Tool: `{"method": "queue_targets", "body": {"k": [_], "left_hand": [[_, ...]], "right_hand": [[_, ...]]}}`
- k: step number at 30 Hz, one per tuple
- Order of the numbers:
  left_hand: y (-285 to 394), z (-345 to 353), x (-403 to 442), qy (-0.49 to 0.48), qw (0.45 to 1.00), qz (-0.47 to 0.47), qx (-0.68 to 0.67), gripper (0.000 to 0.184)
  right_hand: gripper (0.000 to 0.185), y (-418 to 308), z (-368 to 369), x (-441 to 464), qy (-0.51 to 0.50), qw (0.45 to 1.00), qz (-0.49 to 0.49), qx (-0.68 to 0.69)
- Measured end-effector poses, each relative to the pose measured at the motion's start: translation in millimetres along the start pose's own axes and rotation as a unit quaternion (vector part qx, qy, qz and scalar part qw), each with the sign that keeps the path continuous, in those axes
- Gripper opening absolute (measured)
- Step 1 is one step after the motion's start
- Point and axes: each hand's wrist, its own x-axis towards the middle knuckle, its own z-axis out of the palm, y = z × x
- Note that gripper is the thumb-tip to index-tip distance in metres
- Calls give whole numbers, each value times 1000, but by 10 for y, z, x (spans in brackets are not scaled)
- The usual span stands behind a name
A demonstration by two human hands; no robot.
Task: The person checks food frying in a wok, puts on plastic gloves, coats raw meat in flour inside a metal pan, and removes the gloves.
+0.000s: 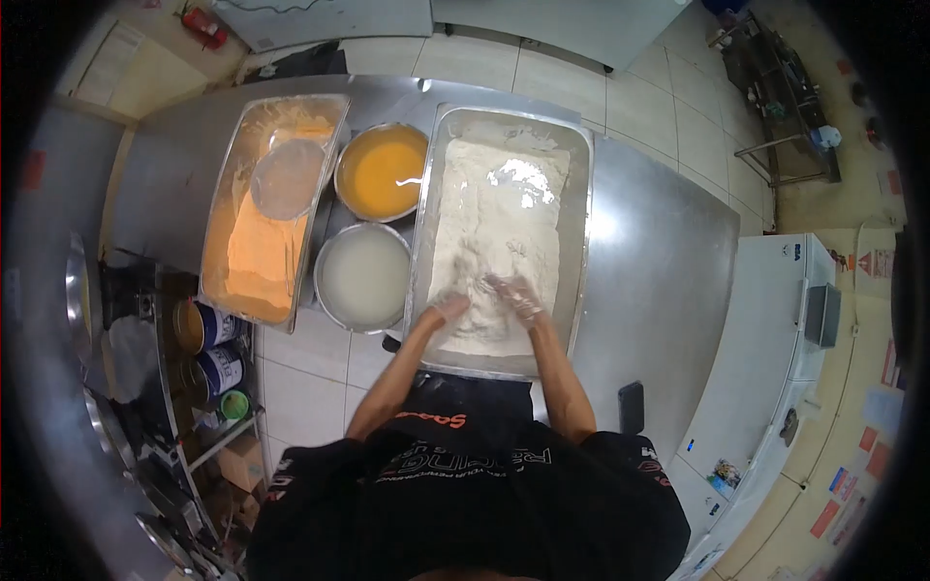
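Both hands are inside a large metal tray [584, 223] filled with pale flour [499, 218]. My left hand [453, 305] is at the near left part of the flour, its fingers smeared by motion and partly lost in the white powder. Across from it, my right hand [518, 297] has its fingers stretched out over the flour, coated in white and seemingly in a thin clear glove. Between the hands the flour is heaped and disturbed; whether anything lies under it I cannot make out.
Left of the tray stand a bowl of orange liquid [383, 174] and a bowl of cloudy liquid [363, 276]. Farther left, a metal tray [206, 242] holds orange powder and a round sieve [288, 180]. A phone [631, 407] lies at the steel table's [659, 232] near right.
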Motion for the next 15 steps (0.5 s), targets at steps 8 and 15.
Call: {"method": "queue_targets", "body": {"k": [8, 15], "left_hand": [[-19, 483, -288, 115, 939, 111, 305, 25], [-1002, 342, -7, 108, 962, 252, -2, 26]], "right_hand": [[78, 752, -229, -269, 57, 786, 11, -615], [72, -150, -125, -572, 26, 997, -12, -78]]}}
